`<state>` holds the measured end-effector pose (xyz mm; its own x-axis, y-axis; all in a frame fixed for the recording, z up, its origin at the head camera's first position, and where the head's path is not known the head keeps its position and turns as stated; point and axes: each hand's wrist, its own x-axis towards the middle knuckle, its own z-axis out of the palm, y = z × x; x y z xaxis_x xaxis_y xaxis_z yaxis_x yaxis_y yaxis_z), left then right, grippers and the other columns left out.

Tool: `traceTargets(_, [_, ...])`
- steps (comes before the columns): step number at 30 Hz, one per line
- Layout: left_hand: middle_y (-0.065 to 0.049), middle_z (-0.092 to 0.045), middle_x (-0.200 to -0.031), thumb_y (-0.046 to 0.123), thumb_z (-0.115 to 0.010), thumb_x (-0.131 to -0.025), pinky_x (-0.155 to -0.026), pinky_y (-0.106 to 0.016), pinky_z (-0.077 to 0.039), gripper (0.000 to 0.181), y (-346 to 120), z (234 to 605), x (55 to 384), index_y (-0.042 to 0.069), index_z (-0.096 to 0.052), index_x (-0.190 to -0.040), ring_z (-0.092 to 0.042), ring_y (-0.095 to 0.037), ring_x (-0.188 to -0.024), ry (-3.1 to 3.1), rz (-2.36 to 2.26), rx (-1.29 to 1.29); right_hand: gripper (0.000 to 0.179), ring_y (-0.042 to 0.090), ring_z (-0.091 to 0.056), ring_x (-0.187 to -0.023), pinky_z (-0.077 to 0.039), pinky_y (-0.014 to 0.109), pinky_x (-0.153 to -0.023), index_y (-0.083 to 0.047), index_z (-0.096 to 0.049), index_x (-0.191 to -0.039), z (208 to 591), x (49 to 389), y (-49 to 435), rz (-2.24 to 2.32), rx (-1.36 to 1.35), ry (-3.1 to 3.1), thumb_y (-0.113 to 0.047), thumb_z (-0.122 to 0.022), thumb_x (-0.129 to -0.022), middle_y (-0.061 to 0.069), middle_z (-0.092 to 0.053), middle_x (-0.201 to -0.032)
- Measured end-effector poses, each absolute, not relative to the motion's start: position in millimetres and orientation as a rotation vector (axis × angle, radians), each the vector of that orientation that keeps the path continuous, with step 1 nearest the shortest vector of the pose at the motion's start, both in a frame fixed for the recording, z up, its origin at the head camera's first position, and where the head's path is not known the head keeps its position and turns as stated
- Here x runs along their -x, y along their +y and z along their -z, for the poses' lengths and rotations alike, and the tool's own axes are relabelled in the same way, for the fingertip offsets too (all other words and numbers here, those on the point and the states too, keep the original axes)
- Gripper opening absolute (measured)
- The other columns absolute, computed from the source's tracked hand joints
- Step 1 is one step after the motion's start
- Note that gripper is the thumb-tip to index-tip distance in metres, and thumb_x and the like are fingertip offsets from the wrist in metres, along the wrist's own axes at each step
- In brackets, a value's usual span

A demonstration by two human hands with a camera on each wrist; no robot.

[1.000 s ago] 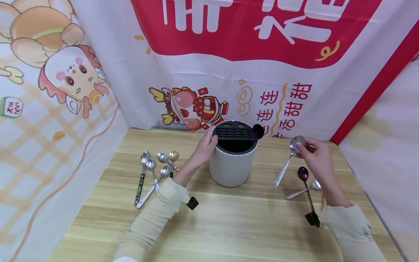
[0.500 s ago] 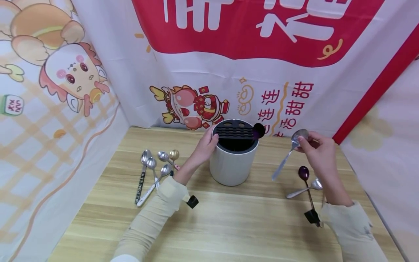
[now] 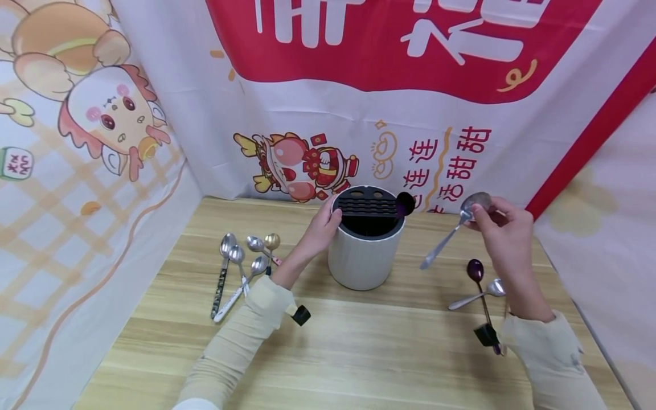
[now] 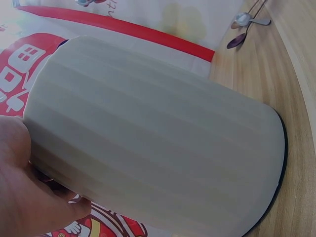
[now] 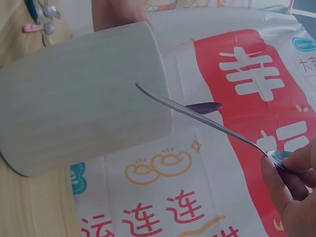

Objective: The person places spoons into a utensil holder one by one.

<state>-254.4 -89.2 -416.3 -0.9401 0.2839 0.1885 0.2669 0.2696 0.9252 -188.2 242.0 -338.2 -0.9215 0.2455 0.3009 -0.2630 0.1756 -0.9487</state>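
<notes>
A pale grey round utensil holder [image 3: 363, 263] with a black slotted top stands upright on the table. My left hand [image 3: 323, 228] grips its upper left side, the thumb at the rim; in the left wrist view this hand [image 4: 34, 182] lies beside the holder's upper end. A dark purple spoon [image 3: 405, 203] pokes out at the right of the top. To the right of the holder, my right hand [image 3: 504, 245] pinches a silver spoon [image 3: 442, 246] by its bowl, above the table. The spoon's handle slants down to the left, apart from the holder.
Several spoons [image 3: 234, 290] lie crossed on the left of the table. A purple spoon [image 3: 475, 271] and a silver spoon [image 3: 495, 288] cross below my right hand. A printed cloth [image 3: 215, 142] hangs behind the table [image 3: 359, 353].
My right hand has risen a little and shifted right with the silver spoon, whose handle tip has swung up and left. My left hand stays at the holder.
</notes>
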Motion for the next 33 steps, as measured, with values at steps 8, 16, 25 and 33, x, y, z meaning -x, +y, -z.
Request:
traceTargets(8, [-0.011, -0.037, -0.155, 0.025, -0.035, -0.108, -0.12, -0.045, -0.034, 0.05, -87, 419, 256, 0.013, -0.029, -0.156, -0.039, -0.027, -0.143, 2.477, -1.817, -0.566, 0.022, 0.008, -0.069, -0.078, -0.059, 0.018, -0.069, 0.003, -0.072, -0.11, 334, 187, 240, -1.775, -0.005, -2.022, -0.007, -0.069, -0.091, 0.0, -0.071, -0.094])
traceTargets(16, [-0.011, -0.037, -0.155, 0.024, -0.035, -0.108, -0.119, -0.045, -0.034, 0.049, -86, 422, 255, 0.014, -0.029, -0.155, -0.039, -0.026, -0.143, 2.477, -1.818, -0.546, 0.021, 0.01, -0.07, -0.079, -0.059, 0.019, -0.069, 0.003, -0.073, -0.108, 326, 187, 236, -1.802, -0.007, -1.938, -0.006, -0.072, -0.089, 0.003, -0.071, -0.094])
traceTargets(25, [-0.012, -0.037, -0.155, 0.023, -0.035, -0.108, -0.119, -0.044, -0.035, 0.049, -89, 419, 255, 0.012, -0.029, -0.155, -0.039, -0.026, -0.143, 2.494, -1.81, -0.54, 0.028, 0.015, -0.07, -0.082, -0.059, 0.022, -0.071, 0.004, -0.073, -0.111, 317, 187, 230, -1.93, -0.049, -1.792, -0.007, -0.075, -0.086, 0.009, -0.072, -0.097])
traceTargets(33, [-0.013, -0.036, -0.155, 0.024, -0.035, -0.107, -0.119, -0.043, -0.035, 0.05, -90, 417, 253, 0.013, -0.029, -0.155, -0.039, -0.026, -0.143, 2.487, -1.815, -0.522, 0.029, 0.014, -0.071, -0.084, -0.059, 0.022, -0.07, 0.005, -0.073, -0.113, 310, 190, 222, -1.912, -0.1, -1.766, -0.007, -0.075, -0.086, 0.007, -0.074, -0.099])
